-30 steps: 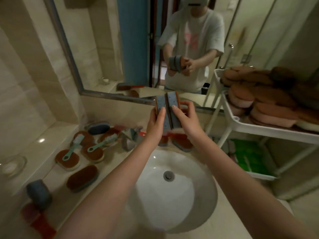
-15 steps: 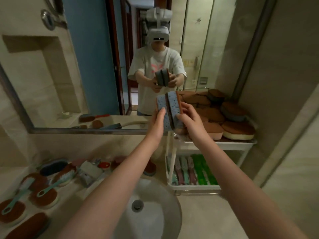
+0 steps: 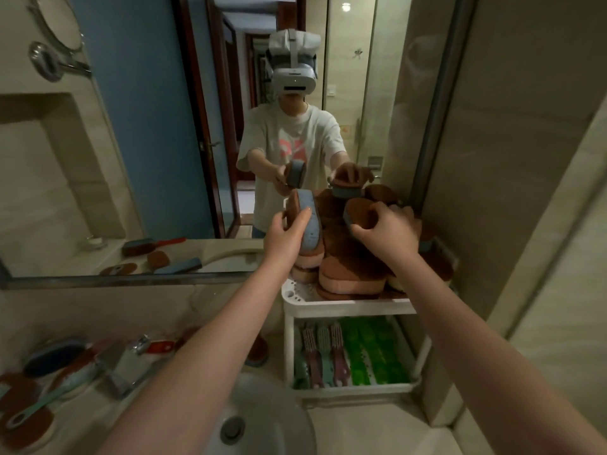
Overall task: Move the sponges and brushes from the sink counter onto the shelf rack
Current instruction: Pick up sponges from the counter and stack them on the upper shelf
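Head view: left hand grips a blue-and-brown sponge upright beside the rack's top shelf; right hand clasps a second sponge above the sponge pile there. More brushes lie on the counter.

sponges on rack, sink left

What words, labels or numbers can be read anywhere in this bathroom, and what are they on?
None can be read.
Pink print on the T-shirt in the mirror: blurred and mirrored, illegible.
Small mark on the headset: too small to read.
Sponges on the rack: no labels visible.
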Motion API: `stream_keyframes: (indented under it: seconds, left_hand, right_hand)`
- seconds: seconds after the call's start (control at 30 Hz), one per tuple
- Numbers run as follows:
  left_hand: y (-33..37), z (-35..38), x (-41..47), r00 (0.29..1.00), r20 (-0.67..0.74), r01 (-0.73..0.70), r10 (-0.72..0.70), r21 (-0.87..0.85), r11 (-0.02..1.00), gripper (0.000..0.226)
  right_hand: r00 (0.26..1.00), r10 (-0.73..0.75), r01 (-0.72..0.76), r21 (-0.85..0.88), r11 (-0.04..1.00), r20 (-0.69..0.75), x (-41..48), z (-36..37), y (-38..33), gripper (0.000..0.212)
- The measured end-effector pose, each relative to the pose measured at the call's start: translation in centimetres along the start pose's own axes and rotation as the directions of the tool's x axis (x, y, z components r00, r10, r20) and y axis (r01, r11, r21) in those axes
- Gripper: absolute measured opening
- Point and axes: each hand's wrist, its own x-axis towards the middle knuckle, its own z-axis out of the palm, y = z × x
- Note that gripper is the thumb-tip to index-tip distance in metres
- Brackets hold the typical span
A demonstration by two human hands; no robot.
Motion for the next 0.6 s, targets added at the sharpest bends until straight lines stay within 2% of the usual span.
stream_keyframes:
  seconds: [0.1,0.2,0.33,0.47,0.6]
  left_hand:
    - [0.4,1.0,0.9,0.998,-0.060,0.013,-0.007,0.096,0.995,0.059]
    - [0.9,2.1,1.5,0.997,-0.072,0.029,-0.013,0.227,0.973,0.062]
    - [0.9,3.6,2.7,0.998,-0.058,0.023,0.004,0.461,0.887,0.071]
    - [1.2,5.7,3.8,0.998,-0.051,0.054,-0.029,0.600,0.798,0.081]
    - [1.1,7.7,4.3,1.000,-0.008,0.023,-0.026,0.755,0.655,0.076]
  right_hand:
    - [0.999,0.015,-0.005,-0.235,0.972,0.041,1.3,0.3,0.6,0.050]
    - [0.997,0.026,0.001,-0.331,0.944,0.076,1.7,0.7,1.1,0.055]
    - [0.994,0.000,0.033,-0.315,0.949,0.107,0.9,1.2,1.8,0.060]
    - [0.993,-0.064,0.085,-0.236,0.968,0.097,0.2,1.1,2.8,0.046]
    - [0.991,-0.070,0.098,-0.251,0.963,0.117,0.2,1.0,3.0,0.046]
